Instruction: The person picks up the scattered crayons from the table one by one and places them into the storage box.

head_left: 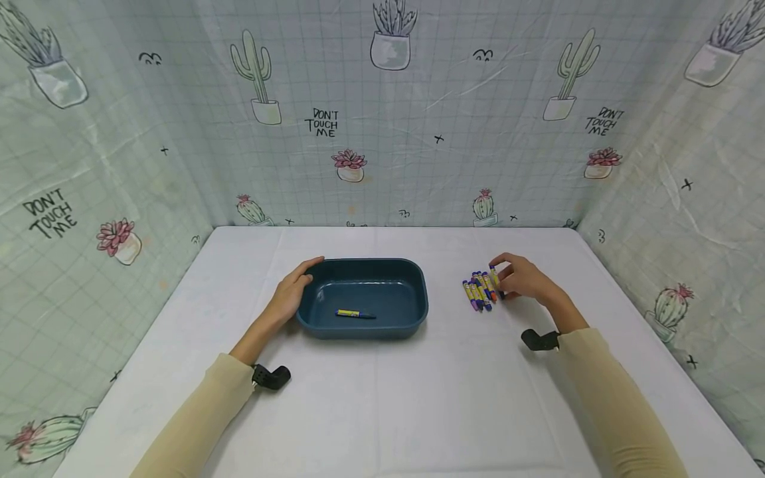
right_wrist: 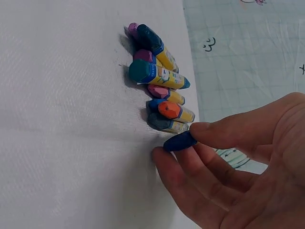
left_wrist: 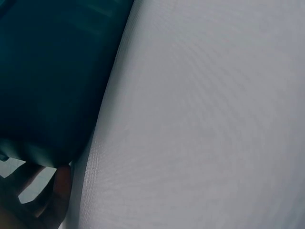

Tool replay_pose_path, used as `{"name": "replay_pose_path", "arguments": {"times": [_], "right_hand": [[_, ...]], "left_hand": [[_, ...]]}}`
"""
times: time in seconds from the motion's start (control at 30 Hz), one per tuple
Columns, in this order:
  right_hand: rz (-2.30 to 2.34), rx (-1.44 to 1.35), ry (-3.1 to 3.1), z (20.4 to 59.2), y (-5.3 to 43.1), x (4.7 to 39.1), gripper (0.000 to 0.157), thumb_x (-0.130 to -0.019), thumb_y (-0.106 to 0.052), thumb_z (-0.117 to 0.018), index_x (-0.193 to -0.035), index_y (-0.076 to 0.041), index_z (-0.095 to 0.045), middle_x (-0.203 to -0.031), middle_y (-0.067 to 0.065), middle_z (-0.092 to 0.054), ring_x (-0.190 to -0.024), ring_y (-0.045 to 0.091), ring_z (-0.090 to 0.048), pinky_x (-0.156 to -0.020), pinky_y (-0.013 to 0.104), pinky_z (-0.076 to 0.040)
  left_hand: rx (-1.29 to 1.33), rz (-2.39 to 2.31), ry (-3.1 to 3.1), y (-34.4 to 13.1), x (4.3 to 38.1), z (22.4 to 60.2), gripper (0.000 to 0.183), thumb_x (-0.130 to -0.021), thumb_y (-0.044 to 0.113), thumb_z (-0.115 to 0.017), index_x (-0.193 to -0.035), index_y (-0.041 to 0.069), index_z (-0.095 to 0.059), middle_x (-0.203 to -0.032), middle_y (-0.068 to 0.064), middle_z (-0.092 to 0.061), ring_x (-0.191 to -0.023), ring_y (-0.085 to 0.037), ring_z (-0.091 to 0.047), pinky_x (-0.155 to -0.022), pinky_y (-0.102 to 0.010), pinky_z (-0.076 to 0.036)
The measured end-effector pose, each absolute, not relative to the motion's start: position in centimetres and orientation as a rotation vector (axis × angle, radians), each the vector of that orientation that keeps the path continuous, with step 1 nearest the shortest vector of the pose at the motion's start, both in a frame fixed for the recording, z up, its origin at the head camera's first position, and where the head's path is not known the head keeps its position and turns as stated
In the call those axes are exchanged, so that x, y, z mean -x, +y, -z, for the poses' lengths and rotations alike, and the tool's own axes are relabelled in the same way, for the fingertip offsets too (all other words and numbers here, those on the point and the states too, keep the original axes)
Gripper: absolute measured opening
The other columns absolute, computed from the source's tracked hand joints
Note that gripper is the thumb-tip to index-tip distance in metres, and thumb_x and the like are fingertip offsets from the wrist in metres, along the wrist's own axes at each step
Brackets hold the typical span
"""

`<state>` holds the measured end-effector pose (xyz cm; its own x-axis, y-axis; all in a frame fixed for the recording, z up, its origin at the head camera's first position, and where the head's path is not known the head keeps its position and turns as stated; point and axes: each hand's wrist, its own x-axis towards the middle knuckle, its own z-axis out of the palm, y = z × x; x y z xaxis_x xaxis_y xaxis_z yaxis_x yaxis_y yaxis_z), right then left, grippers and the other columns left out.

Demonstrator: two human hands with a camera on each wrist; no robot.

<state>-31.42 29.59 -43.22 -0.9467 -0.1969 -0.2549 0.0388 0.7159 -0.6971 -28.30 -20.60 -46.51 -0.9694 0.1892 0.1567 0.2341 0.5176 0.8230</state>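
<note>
A dark teal plastic tray [head_left: 362,332] stands left of the middle of the table, with one yellow-wrapped dark crayon [head_left: 355,314] lying in it. My left hand [head_left: 293,292] holds the tray at its far left corner, with fingers and thumb against the rim; part of this hand [left_wrist: 47,195] shows under the tray's corner in the left wrist view. To the right of the tray lies a pile of crayons [head_left: 477,292] in yellow wrappers. At the pile's right side my right hand [head_left: 521,277] pinches a blue crayon [right_wrist: 181,141] between thumb and fingers.
A white cloth covers the table [head_left: 382,405]. Cactus-printed curtains [head_left: 412,133] hang behind it and along both sides. On each wrist sits a black camera [head_left: 271,377]. Pink, orange, teal and blue crayon ends show in the pile in the right wrist view.
</note>
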Motion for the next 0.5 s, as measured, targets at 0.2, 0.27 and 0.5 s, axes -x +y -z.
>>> {"name": "replay_pose_path", "arguments": {"times": [0.2, 0.27, 0.5], "right_hand": [[1.059, 0.173, 2.654, 42.2, 29.0, 31.4, 0.054, -0.089, -0.004, -0.061, -0.140, -0.004, -0.041, -0.119, 0.023, -0.052, -0.098, 0.030, -0.057, -0.072, 0.036, -0.060], [1.051, 0.196, 2.671, 41.8, 28.8, 31.4, 0.054, -0.089, -0.004, -0.061, -0.140, -0.003, -0.042, -0.118, 0.023, -0.052, -0.098, 0.030, -0.057, -0.071, 0.036, -0.060], [1.042, 0.329, 2.705, 40.3, 27.4, 31.4, 0.051, -0.088, -0.005, -0.062, -0.137, -0.004, -0.046, -0.116, 0.023, -0.054, -0.095, 0.030, -0.060, -0.070, 0.038, -0.060]], "left_hand": [[0.377, 1.458, -2.697, -20.6, 28.3, 46.5, 0.047, -0.103, 0.020, -0.029, -0.146, 0.033, -0.039, -0.156, 0.004, -0.034, -0.148, -0.026, -0.021, -0.118, -0.057, -0.019], [0.377, 1.463, -2.694, -20.6, 28.3, 46.5, 0.046, -0.103, 0.021, -0.029, -0.146, 0.033, -0.039, -0.156, 0.004, -0.034, -0.148, -0.026, -0.021, -0.118, -0.057, -0.019], [0.379, 1.475, -2.685, -20.5, 28.2, 46.5, 0.046, -0.103, 0.020, -0.029, -0.146, 0.032, -0.040, -0.156, 0.003, -0.034, -0.148, -0.026, -0.021, -0.118, -0.057, -0.018]]}}
